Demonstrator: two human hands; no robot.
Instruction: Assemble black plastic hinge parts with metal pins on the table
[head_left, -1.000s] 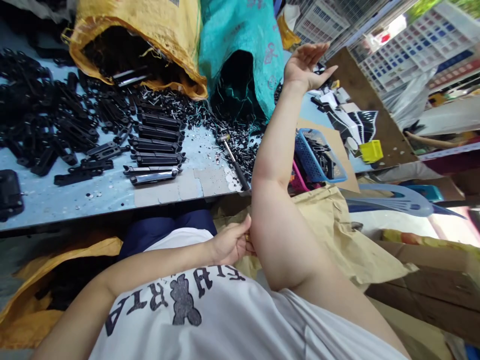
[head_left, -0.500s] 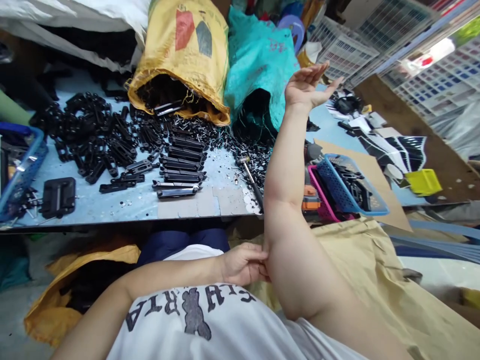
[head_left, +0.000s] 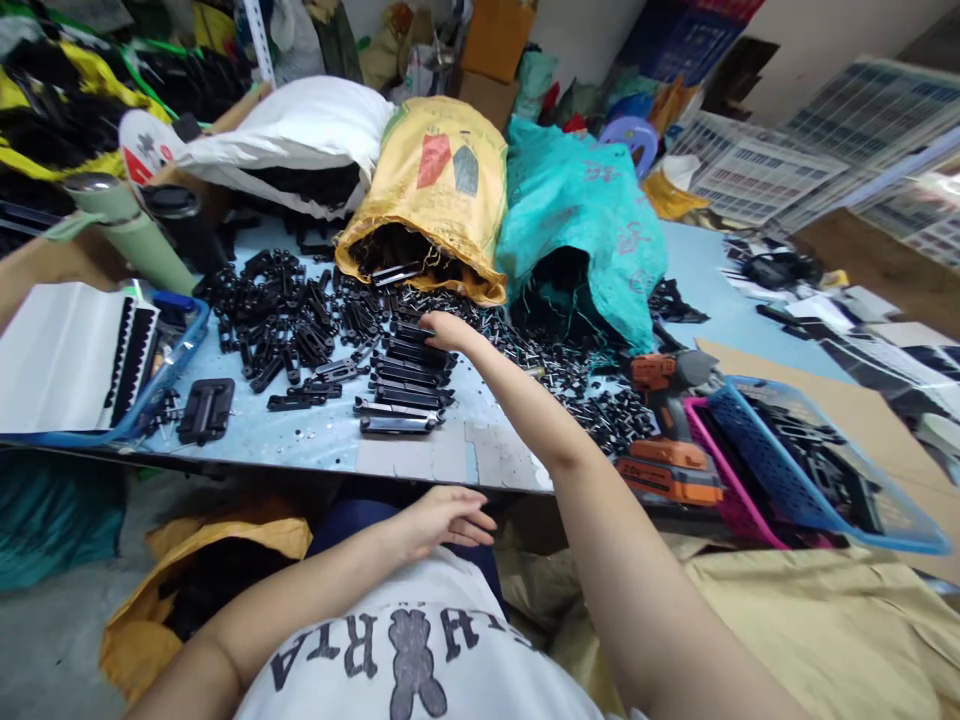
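My right hand point(head_left: 441, 330) reaches out over the blue table point(head_left: 315, 445) and rests palm down on a row of long black plastic parts point(head_left: 405, 385) laid side by side. Its fingers are bent over the farthest parts of the row; what they hold, if anything, is hidden. My left hand point(head_left: 442, 518) hovers below the table's front edge, near my lap, fingers loosely spread and holding nothing. A heap of small black parts point(head_left: 277, 310) lies to the left of the row.
A yellow sack point(head_left: 435, 190) and a teal sack point(head_left: 585, 230) lie open at the back, spilling black parts. An orange cordless drill point(head_left: 664, 420) sits by pink and blue baskets point(head_left: 795, 470) at right. A blue tray point(head_left: 172, 375) and a green flask point(head_left: 127, 225) stand left.
My right arm has come down from a raised, bent pose and stretched to the row of black parts. My left hand has left my right elbow and opened.
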